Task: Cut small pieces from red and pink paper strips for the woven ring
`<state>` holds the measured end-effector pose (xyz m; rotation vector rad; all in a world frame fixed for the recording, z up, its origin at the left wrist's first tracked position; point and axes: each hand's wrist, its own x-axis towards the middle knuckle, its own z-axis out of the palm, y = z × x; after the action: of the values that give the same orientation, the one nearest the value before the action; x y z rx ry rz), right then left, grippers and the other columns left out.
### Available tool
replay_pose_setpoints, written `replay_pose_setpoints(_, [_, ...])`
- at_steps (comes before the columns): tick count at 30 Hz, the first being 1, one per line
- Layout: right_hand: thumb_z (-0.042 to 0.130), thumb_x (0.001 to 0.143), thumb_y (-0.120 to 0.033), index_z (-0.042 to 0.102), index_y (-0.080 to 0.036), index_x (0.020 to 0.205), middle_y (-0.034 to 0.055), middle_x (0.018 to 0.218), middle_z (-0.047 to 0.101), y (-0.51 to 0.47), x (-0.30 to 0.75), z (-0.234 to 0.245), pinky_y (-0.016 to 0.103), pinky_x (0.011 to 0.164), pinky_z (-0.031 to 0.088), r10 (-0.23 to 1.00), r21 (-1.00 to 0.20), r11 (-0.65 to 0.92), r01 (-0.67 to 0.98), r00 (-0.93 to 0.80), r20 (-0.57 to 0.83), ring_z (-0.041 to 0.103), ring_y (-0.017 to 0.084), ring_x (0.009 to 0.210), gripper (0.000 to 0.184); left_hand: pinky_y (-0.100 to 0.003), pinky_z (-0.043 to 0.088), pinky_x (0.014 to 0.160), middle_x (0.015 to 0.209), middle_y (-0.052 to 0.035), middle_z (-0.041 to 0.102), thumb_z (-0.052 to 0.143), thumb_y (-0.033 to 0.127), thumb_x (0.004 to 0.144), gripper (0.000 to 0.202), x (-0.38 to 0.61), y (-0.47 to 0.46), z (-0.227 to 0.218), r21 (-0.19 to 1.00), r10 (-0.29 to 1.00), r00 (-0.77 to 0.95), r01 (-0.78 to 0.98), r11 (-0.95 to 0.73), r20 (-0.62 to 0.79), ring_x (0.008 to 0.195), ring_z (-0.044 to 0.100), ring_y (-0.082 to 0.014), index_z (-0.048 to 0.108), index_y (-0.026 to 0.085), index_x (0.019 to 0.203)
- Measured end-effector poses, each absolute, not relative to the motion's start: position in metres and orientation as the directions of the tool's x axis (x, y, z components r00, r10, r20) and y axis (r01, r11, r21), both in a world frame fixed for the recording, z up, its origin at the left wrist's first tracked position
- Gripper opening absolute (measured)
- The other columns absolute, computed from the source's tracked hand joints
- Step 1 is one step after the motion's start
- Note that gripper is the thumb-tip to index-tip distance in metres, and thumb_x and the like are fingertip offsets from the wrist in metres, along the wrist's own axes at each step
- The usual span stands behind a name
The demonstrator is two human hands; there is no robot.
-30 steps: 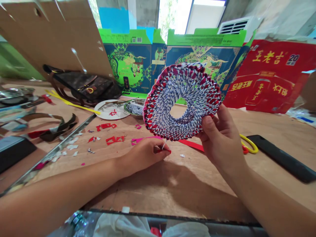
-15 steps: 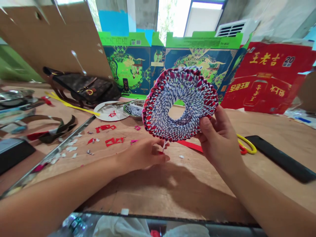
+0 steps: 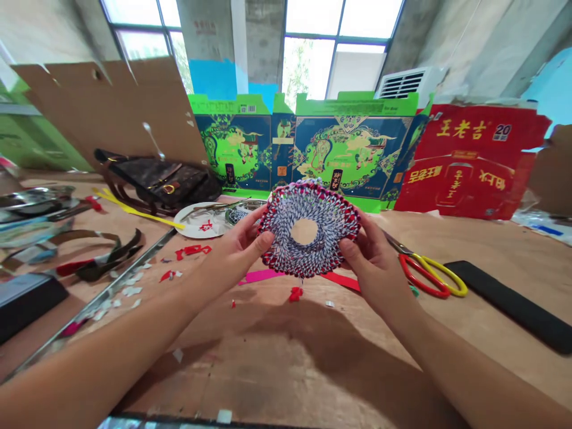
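Moved since the previous view: left hand (image 3: pixel 236 253) has come up from the lower rim of the woven ring (image 3: pixel 324 223) to the ring's left edge. The ring now sits lower in view, and the head has tilted up.

Hand state: both hands are closed on the ring, neither spread wide. Left fingers pass behind the left edge, with the thumb across the front. Right hand (image 3: pixel 373 268) grips the lower right edge the same way, thumb on the face. Neither hand appears to hold anything else.

Work state (judgement): blue-and-white strips appear to run unbroken around the whole ring, and a red-and-white braided edge follows the visible rim. The central hole is open. The piece looks far along. The back face is hidden, so nothing can be said of what is left there. A small tail may hang at the lower rim; too small to tell.

Positions, taken from the ring: a red paper scrap (image 3: pixel 295 293) lies just below it on the plywood bench (image 3: pixel 268 369), between a magenta strip (image 3: pixel 261 276) and a red strip (image 3: pixel 342 281). A metal dish (image 3: pixel 243 214) holding more woven strips sits just behind its left edge, with a paper plate (image 3: pixel 196 223) further left. Scissors (image 3: pixel 422 283) with red and yellow handles lie to its right, beside the right hand, and a black case (image 3: pixel 509 304) lies beyond them.
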<state>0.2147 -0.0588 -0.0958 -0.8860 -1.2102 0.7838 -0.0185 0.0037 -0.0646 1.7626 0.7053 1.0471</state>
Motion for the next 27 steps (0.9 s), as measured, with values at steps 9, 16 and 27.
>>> replay_pose_setpoints(9, [0.061,0.094,-0.048,0.047,-0.036,0.146,0.0043,0.13,0.068,-0.057,0.22,-0.098,0.037,0.09,0.061,0.905,-0.917,0.391,0.078,0.147,0.398,0.067,0.021,0.112,0.055,-0.03,0.057,0.086,0.128,-0.0078,0.067,0.063,0.047,0.092,0.069,-0.022,-0.005,-0.071,0.876,0.813,0.455,0.131,-0.463,0.362,0.109,0.066,-0.0223,0.037,0.031,0.153])
replay_pose_setpoints(16, [0.061,0.094,-0.045,0.043,-0.037,0.15,0.0068,0.127,0.065,-0.064,0.211,-0.1,0.038,0.085,0.057,0.883,-0.884,0.406,0.232,0.148,0.445,0.066,0.02,0.096,0.06,-0.028,0.058,0.081,0.123,-0.0054,0.069,0.07,0.046,0.086,0.058,-0.028,-0.011,-0.059,0.765,0.814,0.292,0.29,-0.575,0.502,0.094,0.069,-0.0187,0.055,0.034,0.141])
replay_pose_setpoints(27, [0.059,0.095,-0.041,0.057,-0.038,0.14,0.0007,0.142,0.059,-0.063,0.211,-0.104,0.041,0.098,0.053,0.888,-0.877,0.409,0.253,0.11,0.446,0.062,0.023,0.118,0.045,-0.03,0.055,0.093,0.122,-0.0022,0.072,0.067,0.044,0.089,0.041,-0.029,-0.007,-0.06,0.705,0.789,0.29,0.355,-0.614,0.541,0.1,0.068,-0.0183,0.067,0.035,0.129])
